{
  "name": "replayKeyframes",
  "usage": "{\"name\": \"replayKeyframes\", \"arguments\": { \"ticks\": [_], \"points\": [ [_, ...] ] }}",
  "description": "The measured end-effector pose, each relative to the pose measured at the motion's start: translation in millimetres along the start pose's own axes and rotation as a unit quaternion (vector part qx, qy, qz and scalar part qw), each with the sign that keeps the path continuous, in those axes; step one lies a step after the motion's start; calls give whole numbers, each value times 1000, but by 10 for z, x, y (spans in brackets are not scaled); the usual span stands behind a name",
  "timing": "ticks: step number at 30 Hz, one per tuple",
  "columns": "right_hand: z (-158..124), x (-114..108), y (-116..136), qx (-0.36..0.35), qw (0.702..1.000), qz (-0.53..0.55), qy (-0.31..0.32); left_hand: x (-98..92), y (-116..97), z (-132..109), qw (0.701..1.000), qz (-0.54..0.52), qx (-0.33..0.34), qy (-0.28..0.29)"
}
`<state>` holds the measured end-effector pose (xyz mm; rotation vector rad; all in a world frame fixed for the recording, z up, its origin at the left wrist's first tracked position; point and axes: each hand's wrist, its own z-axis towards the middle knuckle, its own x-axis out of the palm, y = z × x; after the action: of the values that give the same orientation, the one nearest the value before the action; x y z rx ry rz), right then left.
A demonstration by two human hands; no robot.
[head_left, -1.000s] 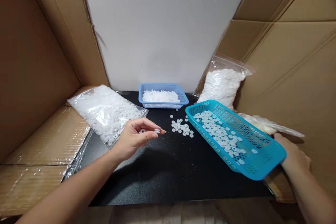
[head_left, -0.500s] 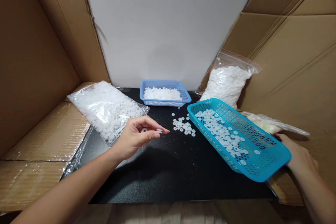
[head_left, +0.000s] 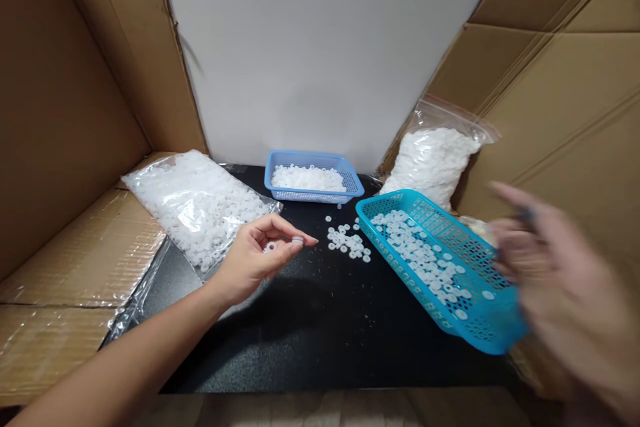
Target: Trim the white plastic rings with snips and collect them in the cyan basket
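Between thumb and forefinger, my left hand (head_left: 257, 250) pinches a small white plastic ring (head_left: 298, 240). Another white ring (head_left: 271, 247) shows inside the curl of its fingers. My right hand (head_left: 555, 280) is smeared by motion over the right end of the teal basket (head_left: 440, 317), its forefinger pointing up and left. A dark spot shows on that finger, too blurred to name. White rings (head_left: 420, 253) are spread through the teal basket. A loose pile of white rings (head_left: 349, 242) lies on the black table (head_left: 320, 340), just left of this basket.
A blue basket (head_left: 315, 197) full of white rings stands at the back. At the left lies a clear bag (head_left: 200, 207) of white rings. Behind the teal basket leans a zip bag (head_left: 430, 160) of white material. Cardboard walls (head_left: 565, 100) flank the table, with a white panel behind.
My right hand has let go of the teal basket's right end and risen up and left over it. My left hand still pinches at nearly the same spot.
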<state>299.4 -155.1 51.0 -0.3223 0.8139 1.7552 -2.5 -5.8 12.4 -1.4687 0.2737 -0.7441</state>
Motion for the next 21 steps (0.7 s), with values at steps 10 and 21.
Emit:
{"name": "replayKeyframes", "arguments": {
  "ticks": [10,21],
  "points": [
    [121,1324,708,-206,966,156,20,-37,20,3,997,19,-42,-54],
    [-43,1318,626,-209,967,143,13,11,45,-2,994,8,-96,-61]
  ]
}}
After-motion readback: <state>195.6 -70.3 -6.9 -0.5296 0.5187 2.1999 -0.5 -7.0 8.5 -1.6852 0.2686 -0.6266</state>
